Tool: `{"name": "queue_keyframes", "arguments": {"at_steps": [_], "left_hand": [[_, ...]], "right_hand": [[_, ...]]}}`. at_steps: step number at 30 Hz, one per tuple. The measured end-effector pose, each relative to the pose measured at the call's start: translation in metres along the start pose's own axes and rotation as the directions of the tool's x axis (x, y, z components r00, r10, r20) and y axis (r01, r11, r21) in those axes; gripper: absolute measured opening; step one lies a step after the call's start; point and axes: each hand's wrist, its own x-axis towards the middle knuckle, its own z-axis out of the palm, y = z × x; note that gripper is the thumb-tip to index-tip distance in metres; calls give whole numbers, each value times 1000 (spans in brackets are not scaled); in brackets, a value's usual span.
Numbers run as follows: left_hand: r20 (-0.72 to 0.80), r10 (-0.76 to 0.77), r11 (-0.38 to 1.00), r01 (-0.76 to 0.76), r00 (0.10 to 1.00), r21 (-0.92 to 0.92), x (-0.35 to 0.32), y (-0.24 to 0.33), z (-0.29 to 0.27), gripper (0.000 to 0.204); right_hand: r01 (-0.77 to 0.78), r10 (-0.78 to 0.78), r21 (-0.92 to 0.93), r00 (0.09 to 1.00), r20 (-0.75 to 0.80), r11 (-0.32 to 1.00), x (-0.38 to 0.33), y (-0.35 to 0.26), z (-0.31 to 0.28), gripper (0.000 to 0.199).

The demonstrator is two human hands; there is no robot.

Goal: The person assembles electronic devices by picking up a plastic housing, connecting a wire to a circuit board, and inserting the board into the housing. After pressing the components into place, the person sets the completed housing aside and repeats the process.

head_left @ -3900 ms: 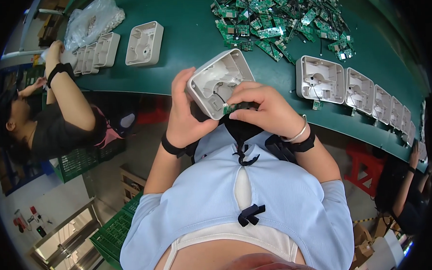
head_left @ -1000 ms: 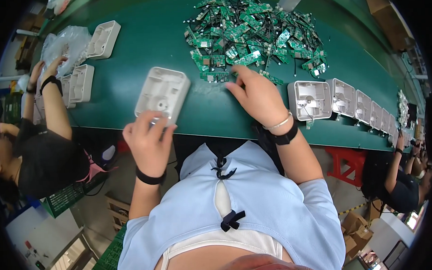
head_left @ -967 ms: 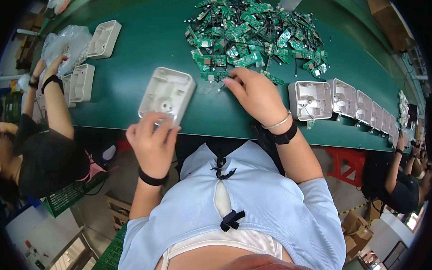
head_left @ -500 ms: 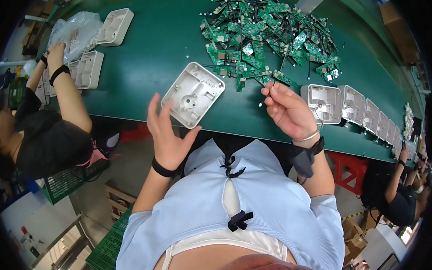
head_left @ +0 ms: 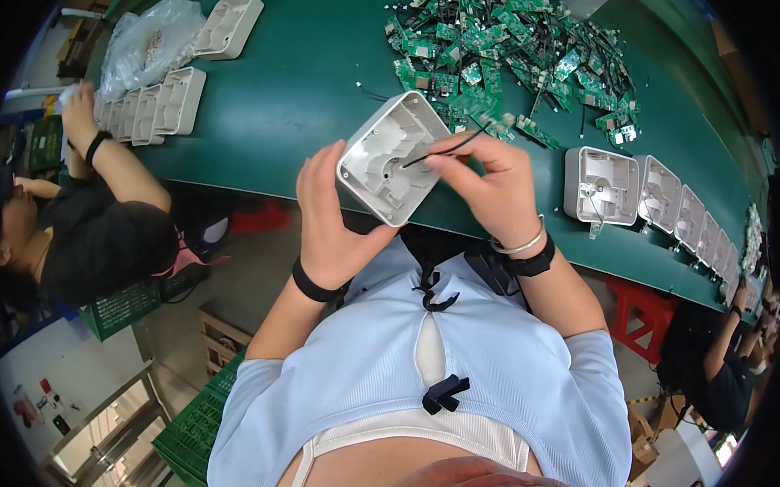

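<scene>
Left hand [head_left: 328, 233]: one, half open, thumb and fingers spread around the lower left side of one white box, gripping it.
Right hand [head_left: 495, 184]: one, thumb and forefinger pinched on one black cable [head_left: 462, 143], the other fingers loosely curled; whether they touch the box, I cannot tell.
Held box [head_left: 379, 139]: one, open side up, tilted, at the near edge of the table [head_left: 282, 118], in front of the person; one cable end points into it.
Cable's other end: blurred, over the edge of the pile.
Board pile [head_left: 503, 42]: one heap of green boards with black cables, beyond the right hand, too tangled to count.
Right row of boxes [head_left: 615, 158]: at least five, side by side, the far ones too small to count surely.
Left row of boxes [head_left: 179, 96]: at least four, side by side.
Lone box [head_left: 228, 24]: one, beyond the left row.
Clear bag [head_left: 147, 50]: one, just beside the lone box.
Wristbands [head_left: 314, 282]: two black, one per wrist.
Bracelet [head_left: 523, 243]: one, right wrist.
</scene>
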Motion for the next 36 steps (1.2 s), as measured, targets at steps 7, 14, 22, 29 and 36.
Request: {"name": "queue_keyframes", "arguments": {"at_steps": [7,14,22,29,36], "left_hand": [[2,16,1000,-16,1000,-16,4,5,-2,119],[5,36,997,-36,999,-69,5,10,0,114],[47,-50,934,63,998,-351,0,2,8,112],[99,-79,918,111,992,-380,2,-6,2,110],[151,-14,961,56,988,-271,1,-13,-1,117]], "right_hand": [[218,-196,-322,975,101,921,-2,11,11,13],[436,-369,-441,900,234,784,-7,16,18,15],[442,-385,-623,893,235,645,-13,4,16,20],[190,-284,-441,946,-158,877,-9,14,7,31],[421,-436,-492,895,92,762,15,4,-2,33]]}}
